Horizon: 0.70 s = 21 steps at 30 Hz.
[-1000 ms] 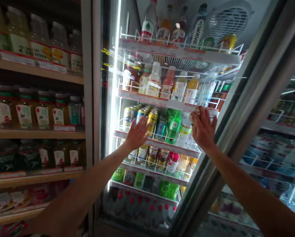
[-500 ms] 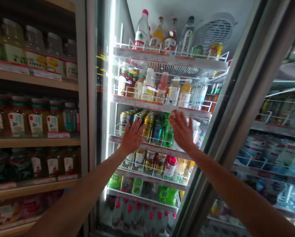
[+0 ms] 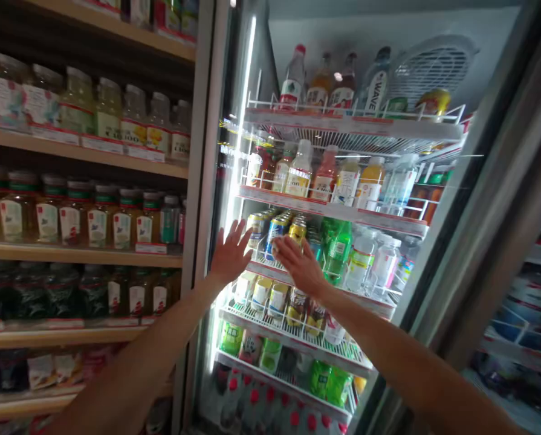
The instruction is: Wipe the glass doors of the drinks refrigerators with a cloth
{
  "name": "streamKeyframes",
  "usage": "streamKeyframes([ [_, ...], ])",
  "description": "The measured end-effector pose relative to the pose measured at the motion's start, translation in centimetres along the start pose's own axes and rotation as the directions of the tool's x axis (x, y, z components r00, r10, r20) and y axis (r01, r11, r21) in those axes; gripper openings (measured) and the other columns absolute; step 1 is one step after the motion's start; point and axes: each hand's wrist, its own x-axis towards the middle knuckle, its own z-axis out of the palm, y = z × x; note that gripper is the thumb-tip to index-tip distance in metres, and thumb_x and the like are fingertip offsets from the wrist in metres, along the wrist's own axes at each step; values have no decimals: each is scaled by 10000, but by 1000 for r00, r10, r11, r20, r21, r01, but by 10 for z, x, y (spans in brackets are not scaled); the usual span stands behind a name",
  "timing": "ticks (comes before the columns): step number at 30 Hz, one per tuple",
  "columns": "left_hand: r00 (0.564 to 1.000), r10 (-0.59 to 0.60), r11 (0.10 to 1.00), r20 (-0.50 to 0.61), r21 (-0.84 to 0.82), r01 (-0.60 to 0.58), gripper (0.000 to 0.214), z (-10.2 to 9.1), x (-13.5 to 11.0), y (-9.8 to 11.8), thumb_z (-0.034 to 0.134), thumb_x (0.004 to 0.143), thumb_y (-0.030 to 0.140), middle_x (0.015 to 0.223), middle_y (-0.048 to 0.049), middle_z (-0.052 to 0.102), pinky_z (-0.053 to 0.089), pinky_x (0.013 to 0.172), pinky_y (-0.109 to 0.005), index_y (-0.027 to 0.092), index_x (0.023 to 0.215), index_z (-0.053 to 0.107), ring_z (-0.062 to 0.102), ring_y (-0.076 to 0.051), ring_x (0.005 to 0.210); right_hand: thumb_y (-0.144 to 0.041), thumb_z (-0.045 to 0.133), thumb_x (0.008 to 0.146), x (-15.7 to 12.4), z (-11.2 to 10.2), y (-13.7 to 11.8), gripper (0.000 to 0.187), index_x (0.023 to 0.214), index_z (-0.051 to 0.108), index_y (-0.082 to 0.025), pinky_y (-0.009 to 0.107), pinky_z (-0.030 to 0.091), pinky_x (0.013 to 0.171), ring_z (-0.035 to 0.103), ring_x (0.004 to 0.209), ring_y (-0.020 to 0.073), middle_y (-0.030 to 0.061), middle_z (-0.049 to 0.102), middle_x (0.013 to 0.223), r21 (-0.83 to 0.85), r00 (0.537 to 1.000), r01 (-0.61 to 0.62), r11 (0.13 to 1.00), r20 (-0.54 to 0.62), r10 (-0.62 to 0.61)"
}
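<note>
I stand at a lit drinks fridge [image 3: 492,199] with white wire shelves. My left hand [image 3: 231,254] is open, fingers spread, flat against the glass front near its left edge. My right hand [image 3: 300,263] is also open, fingers stretched and pointing left, just right of the left hand. Both hands lie over the third shelf, in front of a row of cans [image 3: 277,229]. Green bottles [image 3: 338,244] stand to the right of the cans. I cannot tell whether anything lies under the right fingertips.
Wooden shelves [image 3: 71,254] with rows of labelled jars [image 3: 71,217] fill the left side. The fridge's top shelves hold bottles of juice and water [image 3: 324,175], with a white fan grille [image 3: 433,63] at the back. Another cooler [image 3: 524,314] stands at the right.
My right hand slid left across the glass, from the fridge's right edge to beside the left hand. The left hand stayed near the cans. My view shifted left and slightly up.
</note>
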Motion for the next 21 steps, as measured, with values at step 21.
streamKeyframes([
  [21, 998, -53, 996, -37, 71, 55, 563, -4, -15, -68, 430, 869, 309, 1487, -124, 236, 156, 1112, -499, 189, 1396, 270, 176, -245, 1388, -130, 393, 857, 127, 6, 2, 472, 1324, 402, -204, 586, 133, 1096, 211, 1366, 279, 72, 289, 1480, 31, 975, -175, 984, -132, 178],
])
